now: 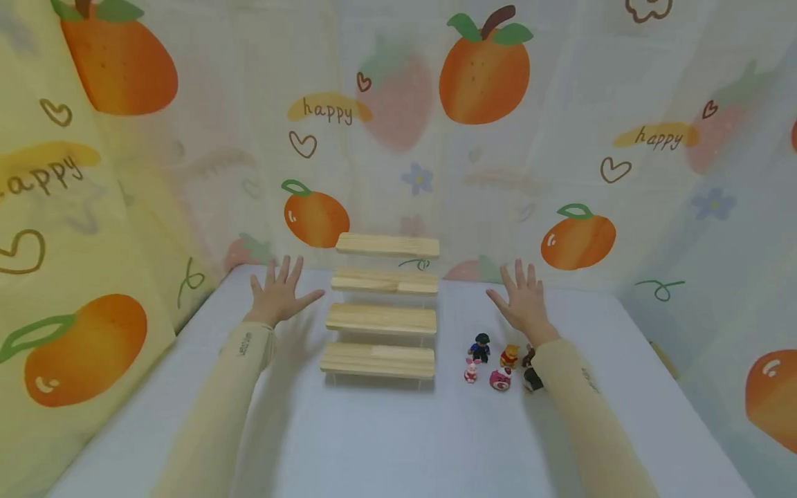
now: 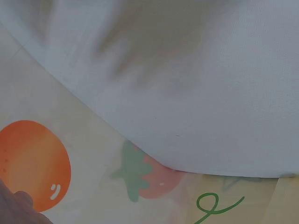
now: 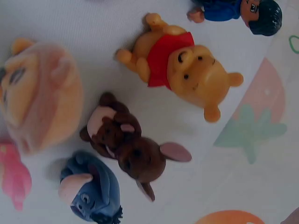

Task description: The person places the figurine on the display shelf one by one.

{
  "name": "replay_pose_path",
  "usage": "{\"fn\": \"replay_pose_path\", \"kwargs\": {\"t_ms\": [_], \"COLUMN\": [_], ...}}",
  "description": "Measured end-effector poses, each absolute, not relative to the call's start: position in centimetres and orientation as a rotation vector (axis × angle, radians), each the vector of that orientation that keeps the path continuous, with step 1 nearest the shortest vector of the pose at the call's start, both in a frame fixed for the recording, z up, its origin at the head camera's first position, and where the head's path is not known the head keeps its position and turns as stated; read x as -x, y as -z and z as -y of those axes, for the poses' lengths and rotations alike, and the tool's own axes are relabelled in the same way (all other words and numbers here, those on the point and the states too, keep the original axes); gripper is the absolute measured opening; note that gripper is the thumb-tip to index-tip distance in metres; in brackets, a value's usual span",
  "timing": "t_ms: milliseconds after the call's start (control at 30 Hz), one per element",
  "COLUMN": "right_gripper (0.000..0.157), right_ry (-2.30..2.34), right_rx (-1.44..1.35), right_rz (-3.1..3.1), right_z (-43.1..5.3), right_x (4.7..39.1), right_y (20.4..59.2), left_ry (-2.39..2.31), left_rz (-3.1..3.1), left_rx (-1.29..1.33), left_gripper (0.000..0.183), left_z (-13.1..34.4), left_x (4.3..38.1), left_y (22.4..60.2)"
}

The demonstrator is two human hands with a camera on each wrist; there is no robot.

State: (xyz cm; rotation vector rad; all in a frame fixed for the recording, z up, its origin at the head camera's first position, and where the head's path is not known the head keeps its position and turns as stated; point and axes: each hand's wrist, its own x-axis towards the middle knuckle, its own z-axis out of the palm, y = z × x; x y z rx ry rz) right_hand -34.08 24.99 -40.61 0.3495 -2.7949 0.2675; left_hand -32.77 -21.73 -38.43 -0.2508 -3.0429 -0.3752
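Note:
My left hand (image 1: 277, 294) is spread above the table, left of a stepped wooden display rack (image 1: 380, 318). To the rack's right, my right hand (image 1: 523, 304) is also spread, holding nothing, just beyond a group of small figurines. Among them are a yellow bear in a red shirt (image 3: 163, 60), a brown kangaroo with a joey (image 3: 145, 161), a blue donkey (image 3: 105, 186) and a figure in blue with dark headwear (image 1: 480, 347). A pink piglet (image 1: 470, 371) and a round pink-rimmed figurine (image 1: 500, 380) lie nearer the front. My right sleeve partly covers the rightmost figurines.
White cloth covers the table (image 1: 361, 443). Behind it and at both sides hangs a fruit-printed curtain (image 1: 398, 187). The rack has several pale wooden steps on clear supports. In the left wrist view, a hand's shadow falls on the table.

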Motion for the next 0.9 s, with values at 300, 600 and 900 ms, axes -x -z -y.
{"fn": "replay_pose_path", "kwargs": {"t_ms": [300,600,900], "right_gripper": [0.069,0.074,0.069], "right_ry": [-0.339,-0.517,-0.740], "right_rx": [-0.360,-0.337,-0.385], "right_rz": [2.758,2.790,2.751], "right_z": [-25.2,-25.3,-24.0], "right_x": [34.1,34.2,33.9], "right_y": [39.6,39.9,39.1], "left_ry": [0.484,0.795,1.086], "left_rz": [3.044,3.039,2.905], "left_rx": [0.304,0.503,0.535], "left_gripper": [0.090,0.098,0.092], "left_z": [21.2,21.5,21.3], "left_x": [32.5,32.4,32.2], "left_y": [38.4,38.7,40.6]}}
